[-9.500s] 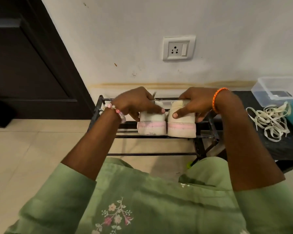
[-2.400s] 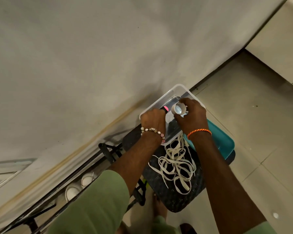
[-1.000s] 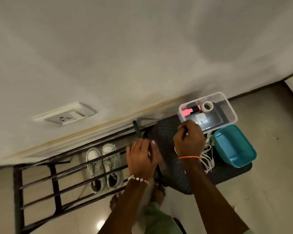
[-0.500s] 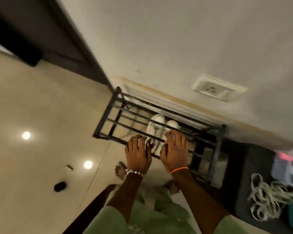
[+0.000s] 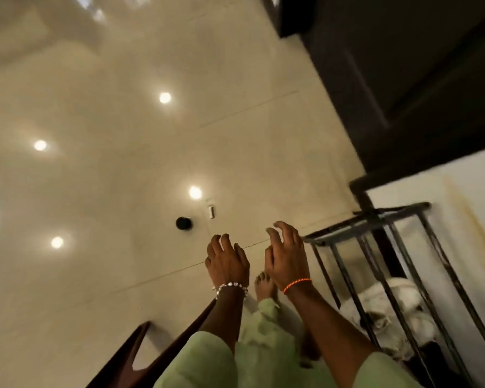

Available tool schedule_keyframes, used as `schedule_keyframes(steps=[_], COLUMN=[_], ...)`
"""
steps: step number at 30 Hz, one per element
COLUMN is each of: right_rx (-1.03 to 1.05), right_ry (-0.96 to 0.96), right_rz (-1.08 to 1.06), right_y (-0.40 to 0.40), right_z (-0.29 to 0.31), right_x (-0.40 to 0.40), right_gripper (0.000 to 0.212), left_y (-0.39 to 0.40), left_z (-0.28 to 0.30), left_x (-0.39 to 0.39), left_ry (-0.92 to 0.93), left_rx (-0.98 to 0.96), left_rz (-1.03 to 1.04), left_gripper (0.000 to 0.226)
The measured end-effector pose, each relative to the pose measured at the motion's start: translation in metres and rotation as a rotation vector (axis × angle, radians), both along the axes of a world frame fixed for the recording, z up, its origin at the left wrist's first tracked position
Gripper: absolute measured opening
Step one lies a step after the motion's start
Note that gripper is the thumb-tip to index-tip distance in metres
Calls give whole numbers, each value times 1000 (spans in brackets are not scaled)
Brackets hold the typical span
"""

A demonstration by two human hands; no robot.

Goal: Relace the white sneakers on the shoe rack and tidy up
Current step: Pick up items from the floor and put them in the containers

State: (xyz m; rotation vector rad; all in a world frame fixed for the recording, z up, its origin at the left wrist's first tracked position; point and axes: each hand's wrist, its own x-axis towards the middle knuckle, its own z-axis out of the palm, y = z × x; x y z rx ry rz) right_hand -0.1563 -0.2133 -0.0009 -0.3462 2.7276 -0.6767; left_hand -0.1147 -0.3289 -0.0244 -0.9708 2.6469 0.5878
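The black metal shoe rack (image 5: 370,219) stands at the right edge of the head view, against the white wall. The pair of white sneakers (image 5: 387,306) sits on its lower level, blurred behind the bars. My left hand (image 5: 226,261) with a bead bracelet and my right hand (image 5: 286,259) with an orange thread band hover over the floor just left of the rack. Both hold nothing, with fingers loosely curled. My right hand is beside the rack's top corner, apart from it. The loose laces and the boxes are out of view.
Glossy beige floor tiles (image 5: 123,177) fill the left and middle. A small black round object (image 5: 183,223) and a small pale object (image 5: 212,211) lie on the floor ahead. A dark door (image 5: 403,79) is at top right. My bare foot (image 5: 264,285) shows below my hands.
Half a second ago both hands rested on the rack's top bars above the sneakers. Now they have lifted off, and the view has swung left toward the floor.
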Motion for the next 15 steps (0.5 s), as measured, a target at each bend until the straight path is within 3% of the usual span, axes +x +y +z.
schedule_keyframes(steps=[7,10,11,15], right_rx=[-5,16,36,63], right_ry=[-85,-152,-145,-191], right_rz=[251,328,383,455], right_y=[-88,-114,-132,-161], right_z=[-80,-129,-176,-225], right_x=[-35,-46,-48,-66], right_gripper=[39,32,34,41], left_y=[-69,-97,-109,-143], left_z=[-86,-135,-181,-226], left_x=[-11,-17,-12,-11], left_ry=[-48,-65,-78,-41], left_rx=[19,73,69,119], left_rz=[396,665,759,814], left_gripper=[34,36,37,46])
